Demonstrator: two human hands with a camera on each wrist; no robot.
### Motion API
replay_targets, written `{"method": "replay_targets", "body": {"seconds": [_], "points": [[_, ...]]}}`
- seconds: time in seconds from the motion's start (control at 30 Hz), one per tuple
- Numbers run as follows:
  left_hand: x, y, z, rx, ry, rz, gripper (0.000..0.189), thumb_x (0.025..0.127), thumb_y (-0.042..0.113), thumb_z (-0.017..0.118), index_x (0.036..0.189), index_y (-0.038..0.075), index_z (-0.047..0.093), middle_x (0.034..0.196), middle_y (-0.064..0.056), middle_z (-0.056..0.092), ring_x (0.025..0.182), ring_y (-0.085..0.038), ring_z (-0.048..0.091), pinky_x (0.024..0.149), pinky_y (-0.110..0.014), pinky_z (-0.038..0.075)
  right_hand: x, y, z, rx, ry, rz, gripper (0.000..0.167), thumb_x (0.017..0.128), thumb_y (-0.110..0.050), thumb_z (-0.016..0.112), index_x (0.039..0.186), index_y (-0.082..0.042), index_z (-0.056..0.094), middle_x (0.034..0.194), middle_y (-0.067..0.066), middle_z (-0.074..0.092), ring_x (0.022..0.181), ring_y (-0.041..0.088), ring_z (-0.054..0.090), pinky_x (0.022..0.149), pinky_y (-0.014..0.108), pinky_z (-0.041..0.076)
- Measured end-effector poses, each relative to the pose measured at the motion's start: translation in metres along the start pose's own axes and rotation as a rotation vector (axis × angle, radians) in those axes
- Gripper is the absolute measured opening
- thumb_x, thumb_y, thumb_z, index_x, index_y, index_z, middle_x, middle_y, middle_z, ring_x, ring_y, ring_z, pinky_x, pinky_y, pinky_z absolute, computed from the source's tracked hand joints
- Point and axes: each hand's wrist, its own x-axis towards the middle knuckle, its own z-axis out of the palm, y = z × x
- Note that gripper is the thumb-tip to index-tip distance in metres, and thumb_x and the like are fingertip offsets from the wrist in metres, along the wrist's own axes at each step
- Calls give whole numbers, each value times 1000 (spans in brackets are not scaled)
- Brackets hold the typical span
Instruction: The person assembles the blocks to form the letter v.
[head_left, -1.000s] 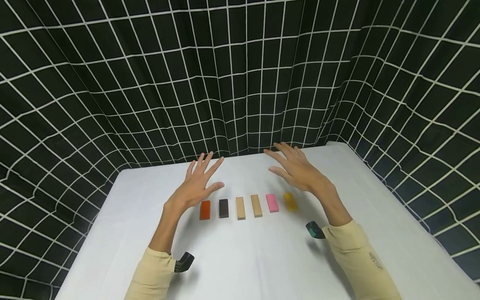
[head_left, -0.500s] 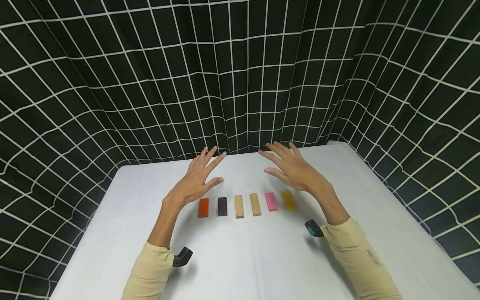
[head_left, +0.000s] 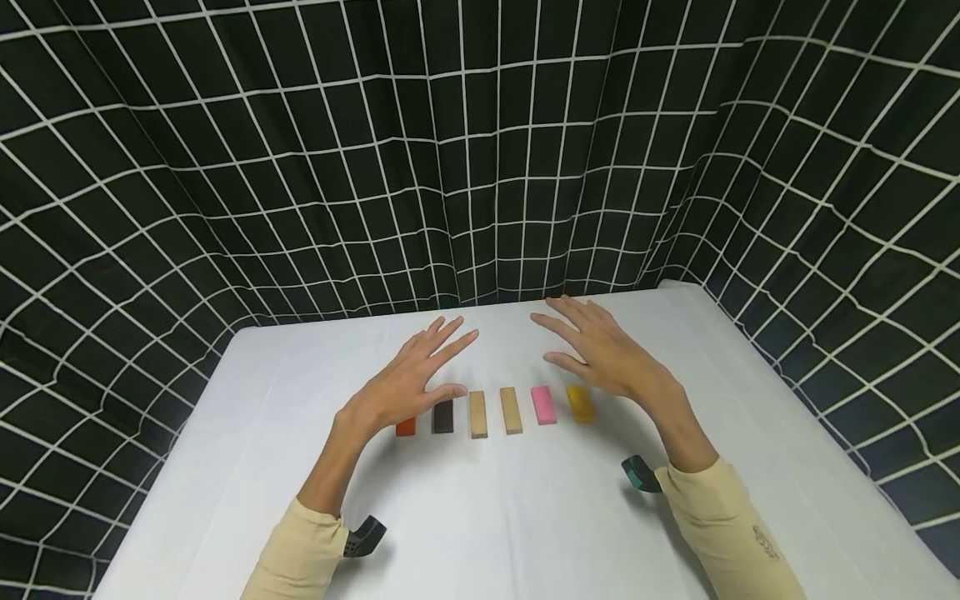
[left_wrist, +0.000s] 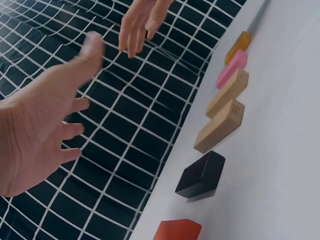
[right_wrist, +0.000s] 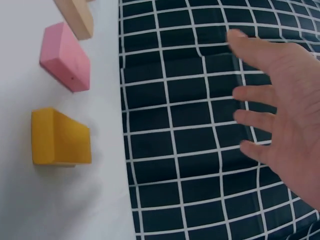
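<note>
My left hand [head_left: 408,377] hovers over the table with its fingers spread, partly covering the red-orange block [head_left: 406,427] and the top of the black block [head_left: 443,417] in the head view. To the right stand two plain wooden blocks, one [head_left: 478,415] beside the other [head_left: 512,411]. Beyond them come a pink block [head_left: 543,405] and a yellow block [head_left: 581,403]. Near the yellow one my right hand [head_left: 607,354] is held above the table, fingers extended. Both hands hold nothing, and the wrist views show them apart from the blocks.
A white cloth covers the table [head_left: 480,517]. Black curtains [head_left: 480,167] with a white grid rise behind it and at both sides. A small dark device sits at each wrist, the left one [head_left: 365,537] and the right one [head_left: 640,473].
My left hand has moved right and slightly nearer, its thumb now over the black block. My right hand has shifted a little right and down. The blocks keep their row.
</note>
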Motion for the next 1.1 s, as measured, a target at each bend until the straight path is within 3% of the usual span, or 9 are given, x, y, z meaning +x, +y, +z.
{"method": "replay_targets", "body": {"seconds": [0.2, 0.33, 0.5, 0.67, 0.8, 0.97, 1.1], "points": [[-5, 5, 3, -9, -108, 52, 71, 97, 50, 69, 159, 28, 45, 168, -5, 41, 159, -31, 35, 131, -58, 26, -4, -6, 4, -24, -59, -73, 57, 97, -34, 74, 150, -22, 56, 160, 13, 50, 147, 39, 49, 120, 64, 41], [-6, 4, 12, -22, -180, 80, 57, 96, 44, 72, 148, 24, 61, 161, -5, 52, 154, -25, 44, 132, -55, 26, -7, -11, 10, -25, -115, -106, 52, 96, -29, 76, 145, -20, 63, 157, 12, 55, 142, 38, 55, 117, 62, 46], [-4, 1, 19, 2, -214, 152, 41, 97, 37, 73, 133, 18, 74, 154, -5, 59, 149, -27, 51, 130, -56, 29, -1, -18, 17, -8, -160, -163, 40, 96, -22, 75, 135, -15, 71, 154, 11, 59, 138, 37, 59, 116, 58, 48], [-5, 0, 20, 9, -281, 175, 32, 99, 33, 72, 125, 16, 78, 154, -3, 60, 150, -24, 50, 130, -57, 29, 4, -26, 25, 11, -200, -205, 34, 94, -8, 75, 127, -11, 75, 147, 9, 65, 134, 35, 63, 114, 55, 51], [-6, 0, 27, 15, -324, 177, 29, 99, 34, 72, 123, 19, 79, 153, -4, 61, 148, -20, 52, 129, -59, 30, 3, -30, 31, 56, -296, -224, 34, 91, -1, 74, 124, -10, 76, 143, 10, 68, 132, 36, 65, 111, 54, 53], [-3, 0, 33, 7, -394, 148, 28, 101, 35, 69, 125, 24, 78, 156, -1, 58, 148, -16, 52, 131, -55, 27, 2, -36, 34, 131, -444, -202, 40, 91, 9, 68, 124, -12, 77, 152, 10, 61, 131, 34, 66, 105, 49, 57], [-3, 1, 33, 15, -412, 101, 29, 101, 35, 68, 126, 24, 78, 157, -2, 56, 148, -19, 52, 132, -53, 26, 7, -38, 38, 111, -474, -214, 48, 91, 13, 62, 127, -16, 77, 157, 6, 56, 135, 33, 64, 109, 49, 55]]}}
